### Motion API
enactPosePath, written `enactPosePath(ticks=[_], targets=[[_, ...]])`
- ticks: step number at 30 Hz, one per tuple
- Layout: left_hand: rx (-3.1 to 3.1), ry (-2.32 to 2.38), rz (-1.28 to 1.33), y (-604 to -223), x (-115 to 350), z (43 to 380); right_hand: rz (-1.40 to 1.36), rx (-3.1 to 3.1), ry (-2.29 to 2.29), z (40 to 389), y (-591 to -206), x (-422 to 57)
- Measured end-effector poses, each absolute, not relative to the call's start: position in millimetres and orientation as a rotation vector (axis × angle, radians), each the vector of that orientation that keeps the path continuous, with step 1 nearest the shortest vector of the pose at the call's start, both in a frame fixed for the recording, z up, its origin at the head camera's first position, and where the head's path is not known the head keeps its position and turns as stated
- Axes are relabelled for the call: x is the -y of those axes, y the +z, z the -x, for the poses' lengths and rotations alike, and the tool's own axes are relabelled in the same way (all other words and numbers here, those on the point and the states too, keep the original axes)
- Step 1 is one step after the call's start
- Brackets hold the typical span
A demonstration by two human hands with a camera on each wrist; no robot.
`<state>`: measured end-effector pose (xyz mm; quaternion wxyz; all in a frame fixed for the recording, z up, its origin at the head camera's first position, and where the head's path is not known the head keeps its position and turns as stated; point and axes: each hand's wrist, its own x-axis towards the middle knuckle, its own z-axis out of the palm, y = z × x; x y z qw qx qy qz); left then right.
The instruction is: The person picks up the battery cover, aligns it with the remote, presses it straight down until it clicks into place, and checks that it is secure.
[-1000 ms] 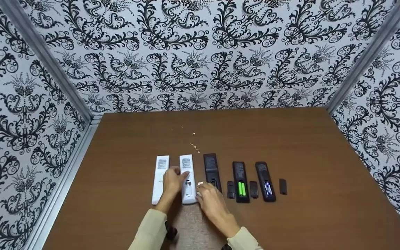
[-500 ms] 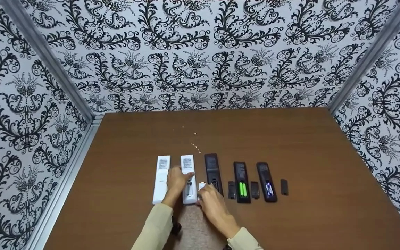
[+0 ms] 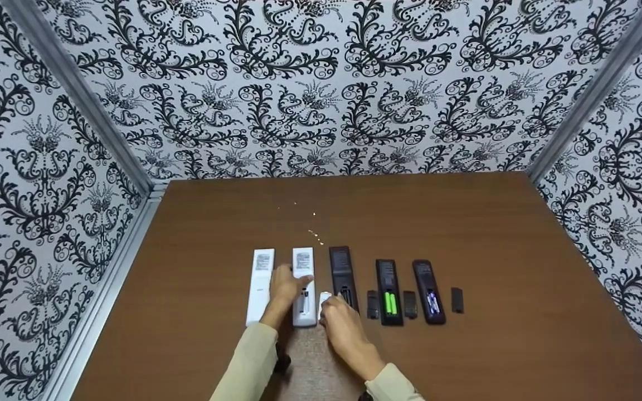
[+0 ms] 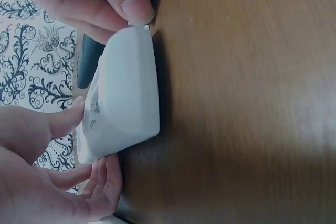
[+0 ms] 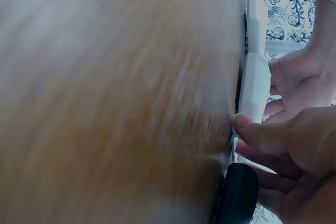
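A white remote control (image 3: 303,259) lies back side up, its battery compartment uncovered. My left hand (image 3: 285,287) grips this remote across the middle, thumb on its back just above the compartment and fingers at its left side. In the left wrist view the same remote (image 4: 128,85) shows its rounded end, with a metal contact in the compartment. Close to its right side, my right hand (image 3: 343,323) pinches a small white battery cover (image 3: 325,297), which is mostly hidden under the fingers. In the right wrist view my right thumb (image 5: 262,135) is low at the table beside the remote.
Another white remote (image 3: 259,287) lies left, cover on. To the right are a dark remote (image 3: 341,264) with an uncovered compartment, one with green batteries (image 3: 390,303), and one with blue batteries (image 3: 432,303). Dark covers (image 3: 410,304) lie between and beside them on the brown table (image 3: 494,234).
My left hand has slid slightly right, its thumb reaching further across the white remote. My right hand has moved a little away from the remote's edge, with the white cover beneath its fingers.
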<state>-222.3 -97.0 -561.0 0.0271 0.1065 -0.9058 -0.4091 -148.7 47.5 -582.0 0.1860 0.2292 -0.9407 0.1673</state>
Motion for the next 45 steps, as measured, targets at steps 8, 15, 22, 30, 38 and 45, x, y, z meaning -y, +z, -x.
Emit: enactPosePath(ticks=[8,15,22,30,38,45], targets=[[2.823,-1.296,-0.390,-559,99,224,-0.675,2.588,0.420,145,-581,-46],[2.881,-1.323,-0.470,-555,103,228,-0.630,2.559,0.541,146,-576,-45],[2.802,-1.505,-0.541,-554,111,231,-0.631,2.494,1.103,147,-575,-42],[2.544,-1.929,-0.636,-566,117,230,-0.599,2.443,1.217,150,-573,-42],[2.556,-1.933,-0.665,-567,116,228,-0.634,2.309,1.249,160,-571,-42],[2.595,-1.888,-0.644,-566,115,228,-0.601,2.260,1.276,173,-571,-40]])
